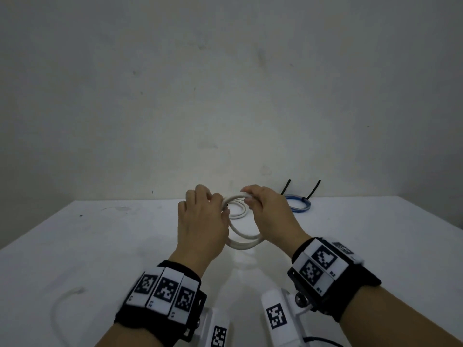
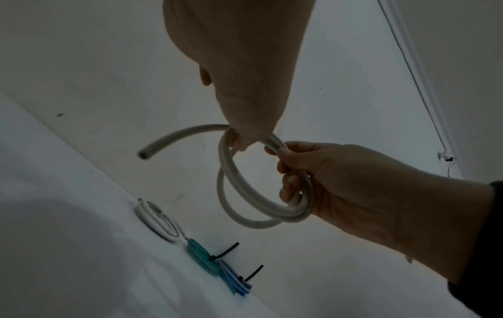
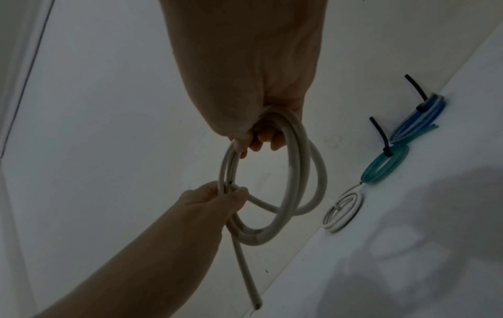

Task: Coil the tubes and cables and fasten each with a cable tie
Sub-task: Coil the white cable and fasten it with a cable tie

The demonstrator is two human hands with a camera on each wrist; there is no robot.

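Wristbands (image 1: 160, 294) with the black-and-white marker tiles fill the bottom of my head view, and just past them both my hands are up off the white table (image 1: 105, 246) with the grey-white tube (image 1: 246, 242) between them. My left hand (image 1: 200, 221) pinches the loops together on one side, thumb and fingers curled round the bundle where the strands cross; my right hand (image 1: 268, 209) has its fingers hooked through and curled round the opposite side. So both are gripping, neither is spread.

Progress-wise: three coils already sit tied at the back edge of the table by the wall. That's a small white cable coil (image 3: 343, 212) with a pale tie, a teal tube coil (image 3: 385, 164), and a blue coil (image 3: 419, 120), the last two each with a black cable tie (image 3: 379, 137) whose tail sticks up. This fourth one is wound into roughly three loops, but one free end (image 3: 247, 277) hangs out straight (open-ended, so it's hollow tubing), and it has no tie on it yet. I reckon tucking that tail in and strapping it comes next. Another pale curved piece (image 1: 66, 301) lies near the table's front left, so probably more to do.

Material feels-by-look: smooth, matte, fairly stiff rubbery tube that wants to spring open, hence the uneven loops.
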